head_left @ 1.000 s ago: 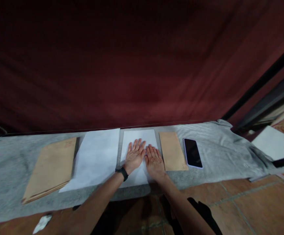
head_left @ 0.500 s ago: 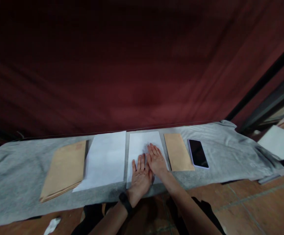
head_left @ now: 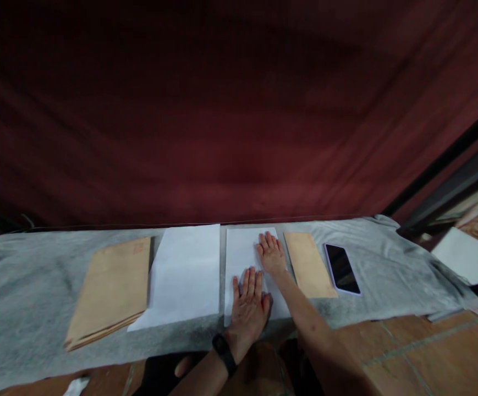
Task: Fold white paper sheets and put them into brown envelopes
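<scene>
Both hands rest on a white sheet of paper [head_left: 239,253] lying on a grey cloth. My left hand [head_left: 248,308], with a dark band at its wrist, lies flat near the sheet's front edge, fingers apart. Higher up, by the top right corner, my right hand [head_left: 272,254] is laid flat with its fingers spread. Just right of the sheet is a single brown envelope [head_left: 308,264]. To the left lie more white paper [head_left: 185,272] and a stack of brown envelopes [head_left: 113,286] with a red print in one corner.
A phone [head_left: 341,268] in a lilac case lies right of the single envelope. The grey cloth [head_left: 395,269] covers the long, narrow surface. Behind it hangs a dark red curtain [head_left: 230,165]. Brown floor tiles [head_left: 412,352] show below, with a white scrap [head_left: 76,386] at left.
My right hand has slid up and away from my left hand, towards the sheet's top right corner. The left hand stays flat near the front. The view has shifted slightly.
</scene>
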Demonstrator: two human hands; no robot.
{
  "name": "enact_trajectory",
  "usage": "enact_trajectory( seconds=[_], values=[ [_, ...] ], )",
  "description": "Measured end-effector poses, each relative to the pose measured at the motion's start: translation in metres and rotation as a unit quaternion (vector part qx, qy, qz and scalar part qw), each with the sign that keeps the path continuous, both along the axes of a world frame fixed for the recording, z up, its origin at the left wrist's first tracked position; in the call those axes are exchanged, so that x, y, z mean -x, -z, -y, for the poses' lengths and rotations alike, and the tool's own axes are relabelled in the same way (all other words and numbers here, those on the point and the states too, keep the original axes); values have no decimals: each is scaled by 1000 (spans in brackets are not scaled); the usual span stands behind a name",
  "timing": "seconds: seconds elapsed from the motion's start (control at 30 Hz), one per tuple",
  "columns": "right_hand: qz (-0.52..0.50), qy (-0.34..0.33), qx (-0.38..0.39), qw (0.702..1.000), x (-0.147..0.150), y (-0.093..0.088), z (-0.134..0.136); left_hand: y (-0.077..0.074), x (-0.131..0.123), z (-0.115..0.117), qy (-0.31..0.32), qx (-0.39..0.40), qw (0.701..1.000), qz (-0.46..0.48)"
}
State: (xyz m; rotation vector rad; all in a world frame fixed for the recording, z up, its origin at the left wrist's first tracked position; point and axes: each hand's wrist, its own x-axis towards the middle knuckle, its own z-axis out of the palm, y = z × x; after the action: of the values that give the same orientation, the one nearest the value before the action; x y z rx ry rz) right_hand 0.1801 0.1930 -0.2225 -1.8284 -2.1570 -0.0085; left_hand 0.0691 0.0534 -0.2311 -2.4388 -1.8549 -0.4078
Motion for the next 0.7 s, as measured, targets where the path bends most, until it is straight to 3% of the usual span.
enact_trajectory(
  seconds=[0.13,0.27,0.37,0.47,0.6,0.7],
  values=[
    [14,26,6,1000,-3,-4,-21,1,3,2,-14,-23,999,21],
    [17,34,-10,999,-3,-5,-16,-1,3,3,-18,-19,999,22],
    [19,2,-19,1000,1,1,13,-3,3,3,-25,2,1000,13],
    [17,-82,-29,996,1,9,55,-7,4,4,-21,18,1000,4],
    [20,-156,-41,987,-17,14,103,-12,12,11,-7,33,999,1],
    [21,-137,-53,989,-37,13,126,-18,21,20,-9,47,999,4]
  ],
)
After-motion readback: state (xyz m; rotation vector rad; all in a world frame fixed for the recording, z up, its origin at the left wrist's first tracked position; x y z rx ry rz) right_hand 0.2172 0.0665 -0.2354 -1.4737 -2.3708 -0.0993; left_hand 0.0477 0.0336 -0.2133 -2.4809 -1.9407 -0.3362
